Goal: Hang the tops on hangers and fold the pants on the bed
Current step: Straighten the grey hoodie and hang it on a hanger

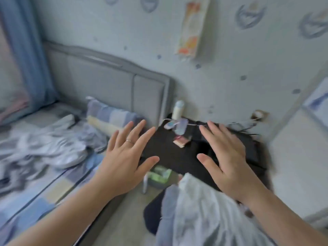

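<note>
1. Head view, heavily blurred: the clothes [53, 146] lie in a loose white-and-grey heap on the bed [35, 192], off to the person's left, just beside a checked pillow [106, 118]. No hanger shows anywhere, and the blur makes it impossible to tell tops from pants in the heap.
2. Risk: both hands sit over the dark bedside tabletop [168, 153], not over the heap. A reach toward the bed from there would probably sweep low across the tabletop, and it could knock over the upright bottle [178, 110] at its back edge or push the small box [181, 141] off.
3. Risk: the heap looks tangled, so grabbing one piece may drag others along or pull them off the edge of the bed.
4. Risk: a pale cloth [195, 210] hangs low in the middle of the view. I cannot tell whether it is worn or is one of the tops, so it could be passed over.
5. Pose: the left hand [124, 157] is held out palm down with its fingers spread and straight, wearing a ring and holding nothing.
6. Pose: the right hand [229, 157] mirrors it, palm down, fingers splayed, thumb out, and empty. Both forearms stretch forward, well apart, with the hands above the tabletop. Whether they touch it I cannot tell.
</note>
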